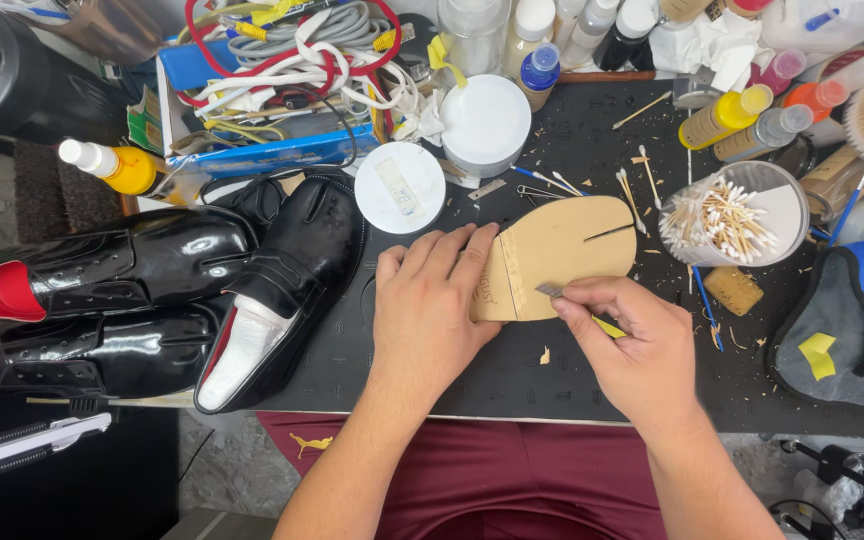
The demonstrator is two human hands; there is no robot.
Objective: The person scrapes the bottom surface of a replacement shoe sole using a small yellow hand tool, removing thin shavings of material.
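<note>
Three glossy black shoes (167,290) lie left of me on the dark work mat (472,370), and just right of them sits the tan sole piece (562,250), its long axis left to right, rounded end pointing right. My left hand (432,300) lies flat, fingers spread, pressing its left end, while my right hand (632,345) pinches a small blade (550,290) against its lower edge.

A sole-shaped cutout (562,255) lies on the table (512,375), shoes (202,290) to its left, a cup of cotton swabs (727,215) to its right.
</note>
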